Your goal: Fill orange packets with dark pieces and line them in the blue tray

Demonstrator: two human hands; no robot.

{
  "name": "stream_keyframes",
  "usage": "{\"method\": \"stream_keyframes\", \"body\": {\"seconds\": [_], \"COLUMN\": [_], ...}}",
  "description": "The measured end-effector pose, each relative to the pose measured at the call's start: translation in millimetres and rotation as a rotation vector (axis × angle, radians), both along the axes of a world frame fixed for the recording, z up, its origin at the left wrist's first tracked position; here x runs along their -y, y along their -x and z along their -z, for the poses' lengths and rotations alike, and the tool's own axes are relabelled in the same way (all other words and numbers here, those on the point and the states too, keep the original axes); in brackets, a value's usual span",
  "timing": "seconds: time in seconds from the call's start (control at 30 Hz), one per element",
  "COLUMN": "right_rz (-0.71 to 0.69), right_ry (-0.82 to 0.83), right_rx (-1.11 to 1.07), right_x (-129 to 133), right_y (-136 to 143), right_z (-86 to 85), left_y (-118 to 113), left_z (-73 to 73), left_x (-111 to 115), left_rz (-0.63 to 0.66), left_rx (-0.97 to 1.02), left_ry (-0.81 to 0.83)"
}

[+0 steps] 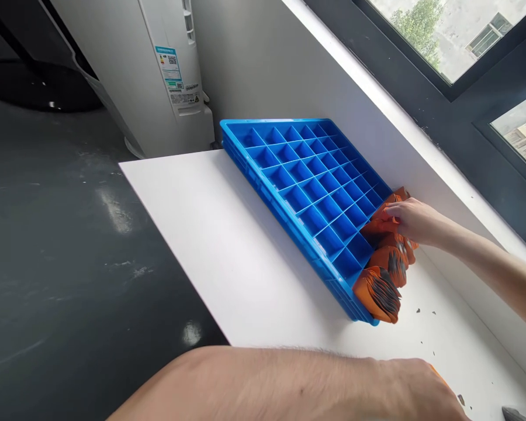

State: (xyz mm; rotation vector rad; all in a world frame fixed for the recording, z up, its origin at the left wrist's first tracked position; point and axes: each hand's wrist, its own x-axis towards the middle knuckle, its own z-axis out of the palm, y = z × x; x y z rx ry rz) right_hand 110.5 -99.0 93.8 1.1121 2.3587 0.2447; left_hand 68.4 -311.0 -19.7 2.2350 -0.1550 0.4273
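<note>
A blue compartment tray (284,219) lies at an angle on the white table. Bundles of thin orange sheets with dark grey faces (379,292) stand in a row in the compartments at its near right end. My right hand (409,219) reaches in from the right, its fingers closed on an orange bundle (383,216) at the far end of that row. Across the bottom stretches my left forearm. My left hand (421,389) is at the lower right, over the table; its fingers are out of sight, and a sliver of orange shows beside it.
Small dark scraps (418,310) are scattered on the white table (245,269). A grey object (515,413) shows at the bottom right corner. The wall and window sill run along the right side. A white appliance (158,76) stands behind the table, and dark floor (79,251) lies left.
</note>
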Motion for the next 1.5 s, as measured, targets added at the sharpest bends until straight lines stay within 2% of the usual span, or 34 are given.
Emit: {"method": "stream_keyframes", "body": {"seconds": [0.1,0.37,0.43,0.53,0.67,0.77,0.83,0.93,1.03,1.1,1.17,1.27,1.33,1.4,1.5], "right_rz": [0.043,0.124,0.139,0.174,0.256,0.294,0.343,0.527,0.722,0.820,0.851,0.854,0.850,0.835,0.795], "right_ry": [-0.002,-0.028,-0.030,-0.075,-0.218,-0.407,-0.503,-0.640,-0.707,-0.726,-0.742,-0.778,-0.795,-0.787,-0.747], "right_rx": [0.018,-0.035,-0.086,-0.207,-0.431,-0.594,-0.674,-0.700,-0.787,-0.886,-0.974,-1.061,-1.120,-1.170,-1.223], "right_x": [2,-2,0,12,52,102,144,214,280,315,342,367,376,382,386], "right_y": [4,7,8,9,-3,-33,-62,-109,-145,-159,-167,-174,-177,-178,-177], "right_z": [-0.5,9.4,6.6,-6.9,-36.1,-52.9,-55.2,-41.0,-9.2,16.5,41.8,73.7,88.0,96.1,99.5], "left_y": [3,0,0,2,1,-1,-2,-2,0,1,2,1,1,1,2], "left_z": [-4.0,-6.5,-7.4,-8.5,-6.0,-1.6,0.5,1.2,0.9,1.6,3.3,7.1,10.2,13.8,18.6], "left_x": [0,2,1,0,3,5,3,-5,-13,-16,-18,-15,-11,-6,0], "left_rz": [-0.063,-0.070,-0.061,-0.049,-0.091,-0.261,-0.365,-0.481,-0.538,-0.524,-0.445,-0.251,-0.167,-0.143,-0.132], "left_rx": [0.035,-0.028,-0.048,-0.078,-0.066,0.019,0.066,0.120,0.156,0.151,0.123,0.040,-0.028,-0.068,-0.063], "left_ry": [-0.010,-0.056,-0.059,-0.081,-0.090,-0.058,-0.023,0.053,0.133,0.182,0.181,0.049,-0.045,-0.107,-0.177]}}
